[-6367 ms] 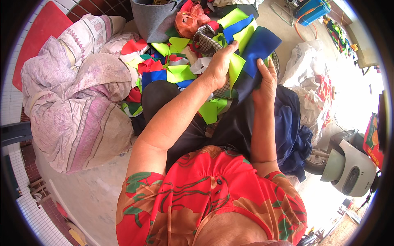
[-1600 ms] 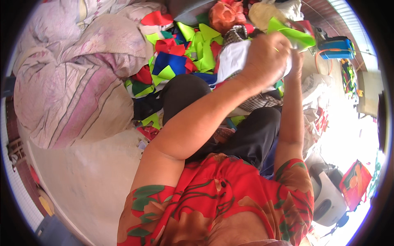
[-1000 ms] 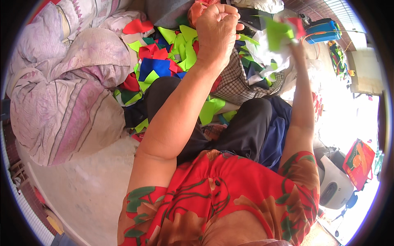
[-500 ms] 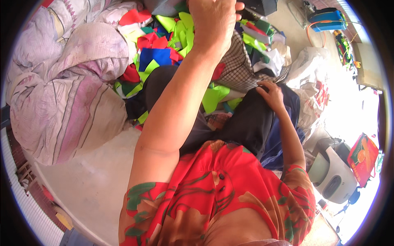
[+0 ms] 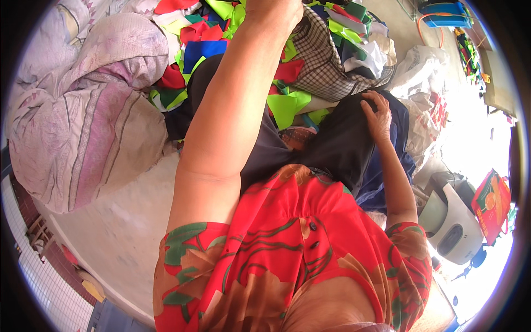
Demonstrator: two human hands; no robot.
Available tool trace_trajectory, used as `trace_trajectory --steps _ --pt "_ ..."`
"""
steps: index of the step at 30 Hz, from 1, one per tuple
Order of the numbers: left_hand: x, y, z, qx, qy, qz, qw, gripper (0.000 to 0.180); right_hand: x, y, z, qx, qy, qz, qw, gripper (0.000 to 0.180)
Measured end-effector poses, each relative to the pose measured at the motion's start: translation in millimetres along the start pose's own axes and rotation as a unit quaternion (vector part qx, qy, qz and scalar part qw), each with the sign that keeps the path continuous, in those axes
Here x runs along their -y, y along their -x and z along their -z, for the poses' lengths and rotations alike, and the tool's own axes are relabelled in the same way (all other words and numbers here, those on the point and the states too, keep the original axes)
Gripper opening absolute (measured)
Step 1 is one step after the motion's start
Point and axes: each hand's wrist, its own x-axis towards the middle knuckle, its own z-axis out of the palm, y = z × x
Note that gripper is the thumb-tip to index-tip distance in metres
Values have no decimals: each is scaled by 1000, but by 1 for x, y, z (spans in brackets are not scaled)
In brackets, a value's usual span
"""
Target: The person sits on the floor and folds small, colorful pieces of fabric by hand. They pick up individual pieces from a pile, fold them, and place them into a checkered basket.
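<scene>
Over the fabric scraps [image 5: 207, 41], left hand [image 5: 274, 14] stretches; right hand [image 5: 378, 113] rests on lap.

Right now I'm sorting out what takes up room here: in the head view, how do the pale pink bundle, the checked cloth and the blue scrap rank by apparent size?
1. Pale pink bundle, largest.
2. Checked cloth.
3. Blue scrap, smallest.
Fisheye bending makes true sizes unsure.

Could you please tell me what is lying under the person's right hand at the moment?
The right hand rests flat on black cloth spread over the lap, with dark blue cloth beside it. What lies beneath the black cloth is covered.
</scene>
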Motion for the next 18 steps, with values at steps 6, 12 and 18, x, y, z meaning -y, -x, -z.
trace_trajectory --steps 6,12,18 --pt "-2 0 -2 -11 7 0 1000 5 -2 1 0 -1 -28 1 1000 23" --pt "3 -2 1 -3 13 -2 1000 7 -9 2 -2 -2 -29 14 999 23" --pt "8 3 4 27 9 18 999 14 -9 9 -3 -45 -63 -5 997 18"
